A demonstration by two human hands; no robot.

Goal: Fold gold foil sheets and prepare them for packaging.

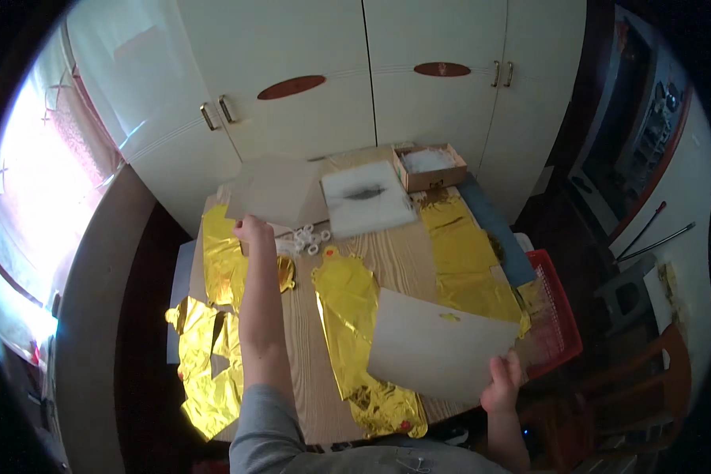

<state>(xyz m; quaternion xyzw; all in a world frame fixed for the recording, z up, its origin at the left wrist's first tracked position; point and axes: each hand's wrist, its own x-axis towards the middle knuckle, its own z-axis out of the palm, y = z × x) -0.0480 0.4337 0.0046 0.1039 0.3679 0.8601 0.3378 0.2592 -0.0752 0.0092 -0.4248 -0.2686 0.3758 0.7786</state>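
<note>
My right hand (504, 385) pinches the right edge of a pale card sheet (434, 359) with a small cut-out hole near its top edge. The sheet is held tilted over the near right of the table, partly covering a flat gold foil balloon (347, 292). My left arm reaches forward; its hand (254, 230) is closed at the near edge of a greyish card sheet (272, 186) at the far left. Small white rings (312, 237) lie just right of that hand. Another gold foil balloon (223, 253) is partly hidden behind my left arm.
More gold foil lies at the near left (205, 371) and right (462, 245). A stack of clear plastic bags (367, 197) and a cardboard box (434, 178) stand at the back before white cabinets (292, 47). A red basket (565, 308) and wooden chair (663, 387) are on the right.
</note>
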